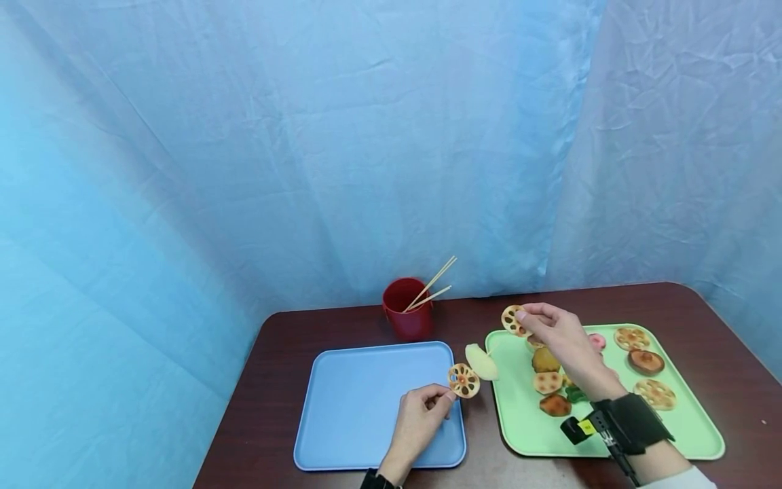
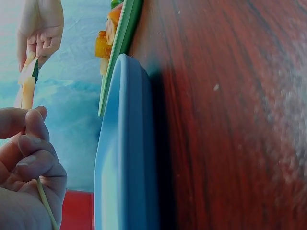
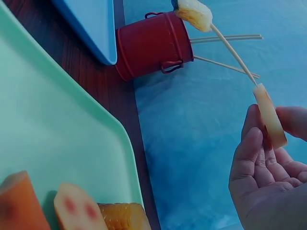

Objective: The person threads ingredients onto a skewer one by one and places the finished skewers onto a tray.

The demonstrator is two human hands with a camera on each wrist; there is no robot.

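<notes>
A: Where are the hands?
B: A person's left hand (image 1: 421, 415) pinches a skewer (image 3: 235, 55) at the right side of the blue tray (image 1: 351, 407); the right hand (image 1: 569, 345) pinches a lotus slice (image 3: 271, 117) near the far left corner of the green tray (image 1: 519, 435).

A: What does the skewer carry?
B: A second lotus slice (image 1: 463, 381), next to the left fingers, and beyond it a pale slice (image 1: 481, 363).

A: Which way does it lie?
B: Its long axis slants away from the left hand, forward and rightward, its bare end lined up with the edge of the right hand's slice. End and edge appear to meet; whether the wood has entered cannot be told.

A: Which hand is nearer that tip?
B: The right.
</notes>
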